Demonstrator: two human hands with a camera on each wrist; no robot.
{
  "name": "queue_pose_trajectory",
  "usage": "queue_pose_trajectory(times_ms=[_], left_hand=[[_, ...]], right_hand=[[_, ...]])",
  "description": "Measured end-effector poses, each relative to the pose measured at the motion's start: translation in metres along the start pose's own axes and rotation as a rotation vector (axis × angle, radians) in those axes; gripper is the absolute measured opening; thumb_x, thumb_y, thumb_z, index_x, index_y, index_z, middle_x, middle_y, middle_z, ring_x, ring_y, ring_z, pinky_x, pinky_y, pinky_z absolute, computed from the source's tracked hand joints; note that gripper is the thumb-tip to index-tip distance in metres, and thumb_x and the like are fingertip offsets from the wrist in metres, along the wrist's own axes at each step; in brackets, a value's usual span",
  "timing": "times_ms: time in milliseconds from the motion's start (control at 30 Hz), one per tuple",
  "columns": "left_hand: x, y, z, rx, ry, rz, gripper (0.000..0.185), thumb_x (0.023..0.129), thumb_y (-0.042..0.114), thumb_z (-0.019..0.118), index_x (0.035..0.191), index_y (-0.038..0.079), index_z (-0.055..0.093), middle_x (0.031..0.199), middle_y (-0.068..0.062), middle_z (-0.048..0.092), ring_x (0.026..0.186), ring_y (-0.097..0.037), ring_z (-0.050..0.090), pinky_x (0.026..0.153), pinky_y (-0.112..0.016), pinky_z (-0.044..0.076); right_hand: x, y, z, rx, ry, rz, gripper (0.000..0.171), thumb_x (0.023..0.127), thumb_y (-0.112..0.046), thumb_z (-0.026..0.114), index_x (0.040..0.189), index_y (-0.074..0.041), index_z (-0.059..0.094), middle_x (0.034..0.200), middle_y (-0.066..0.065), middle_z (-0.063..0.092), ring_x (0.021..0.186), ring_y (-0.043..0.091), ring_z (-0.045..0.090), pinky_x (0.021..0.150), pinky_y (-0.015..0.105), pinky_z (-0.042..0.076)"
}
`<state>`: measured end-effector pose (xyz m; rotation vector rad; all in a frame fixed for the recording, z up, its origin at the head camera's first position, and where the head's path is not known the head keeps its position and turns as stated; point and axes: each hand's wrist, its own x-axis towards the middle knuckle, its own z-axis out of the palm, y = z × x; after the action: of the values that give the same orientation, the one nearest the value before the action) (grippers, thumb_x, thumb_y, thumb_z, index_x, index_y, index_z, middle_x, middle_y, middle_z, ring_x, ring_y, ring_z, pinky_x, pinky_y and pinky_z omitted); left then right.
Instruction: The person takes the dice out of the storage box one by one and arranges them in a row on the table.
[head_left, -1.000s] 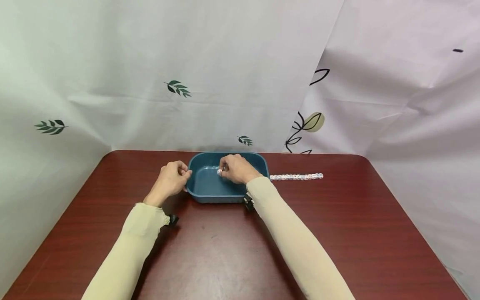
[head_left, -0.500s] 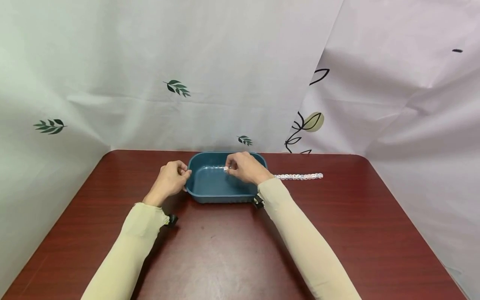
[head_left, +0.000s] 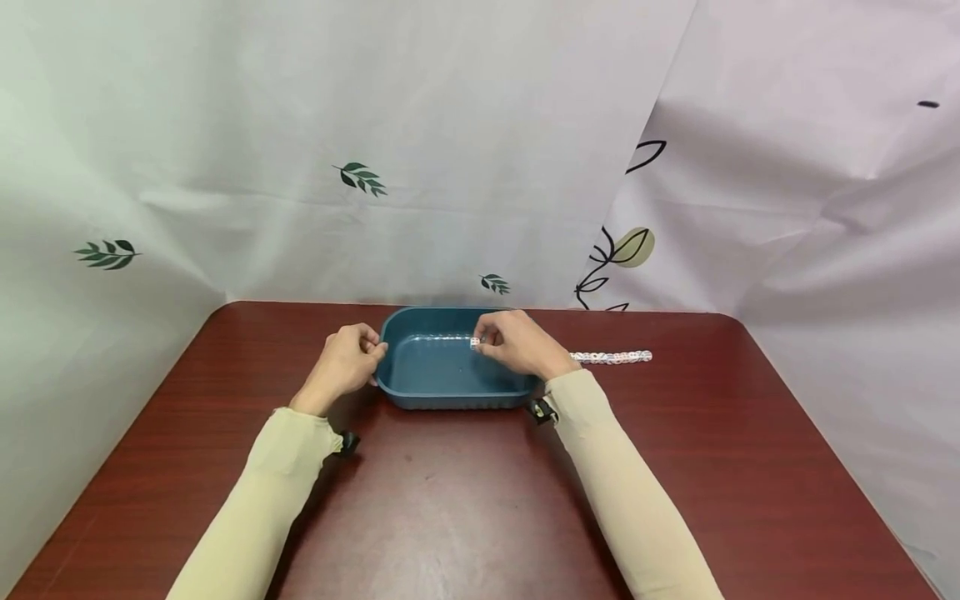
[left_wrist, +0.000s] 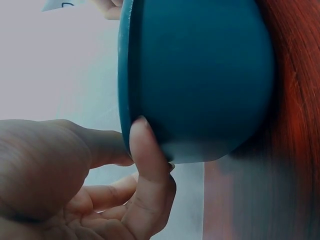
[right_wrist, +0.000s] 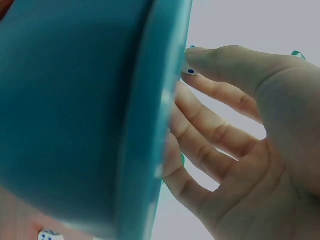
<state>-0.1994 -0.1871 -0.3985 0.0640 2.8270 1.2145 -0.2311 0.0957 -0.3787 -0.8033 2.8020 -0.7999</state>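
Observation:
A blue-green plastic basin [head_left: 427, 371] stands near the table's far edge. My left hand [head_left: 347, 358] pinches its left rim, and the left wrist view shows a finger [left_wrist: 150, 150] against the outer wall. Over the right half of the basin, my right hand [head_left: 525, 343] pinches a white die [head_left: 475, 342] between thumb and fingertips. In the right wrist view the die [right_wrist: 190, 70] peeks out beside the thumb, partly hidden by the fingers and the basin rim.
To the basin's right, a straight row of dice [head_left: 615, 357] lies on the reddish-brown wooden table [head_left: 712, 433]; its near-basin end is hidden behind my right hand. A white curtain [head_left: 450, 167] with leaf prints hangs close behind the table.
My right hand has moved to the right over the basin, carrying the die with it. The left hand keeps its hold on the rim.

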Motion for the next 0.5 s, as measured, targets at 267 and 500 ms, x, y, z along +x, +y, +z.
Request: queue_pose_trajectory(times_ms=[267,500], left_hand=[[0.0,0.001,0.0,0.0,0.0,-0.003,0.021,0.102,0.012,0.059,0.109,-0.007,0.059,0.087,-0.015,0.061,0.062,-0.032,0.071,0.06,-0.029,0.059],[0.0,0.001,0.001,-0.006,-0.007,0.002,0.021,0.103,0.012,0.058,0.11,-0.008,0.059,0.087,-0.016,0.061,0.064,-0.035,0.071,0.059,-0.029,0.059]], right_hand=[[-0.01,0.009,-0.003,0.037,0.026,0.01,0.005,0.096,-0.019,0.072,0.099,-0.016,0.072,0.087,-0.001,0.068,0.08,0.013,0.061,0.072,0.029,0.053],[-0.015,0.017,-0.006,0.076,0.045,0.002,0.004,0.096,-0.021,0.073,0.099,-0.017,0.072,0.087,-0.002,0.067,0.082,0.014,0.061,0.074,0.031,0.053]])
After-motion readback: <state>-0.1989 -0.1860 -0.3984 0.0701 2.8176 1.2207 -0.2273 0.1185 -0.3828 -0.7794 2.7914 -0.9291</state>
